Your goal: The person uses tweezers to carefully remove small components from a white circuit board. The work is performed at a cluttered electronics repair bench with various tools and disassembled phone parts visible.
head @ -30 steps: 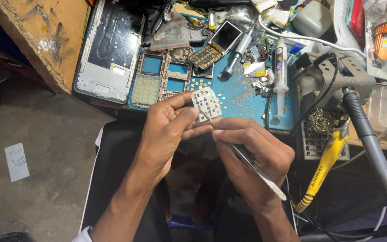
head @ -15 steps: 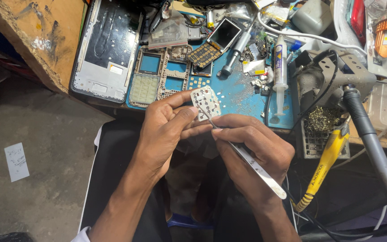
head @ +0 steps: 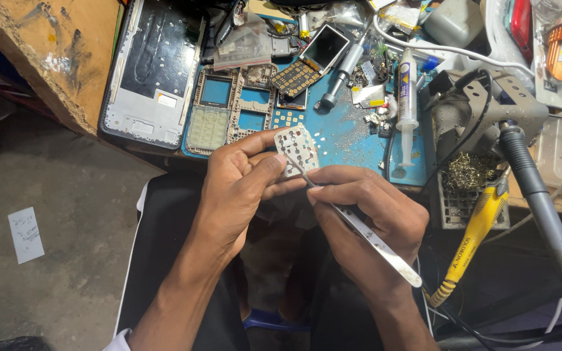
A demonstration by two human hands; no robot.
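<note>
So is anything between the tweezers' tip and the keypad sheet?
Nothing visible. The left hand holds the keypad sheet up by its edge, and the tweezers in the right hand already reach its lower face, with no fingers across it.

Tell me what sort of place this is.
Likely a phone repair bench. The left hand holds a keypad sheet while the right hand works it with tweezers. Phone frames, a gutted phone back and a yellow soldering iron lie around.
</note>
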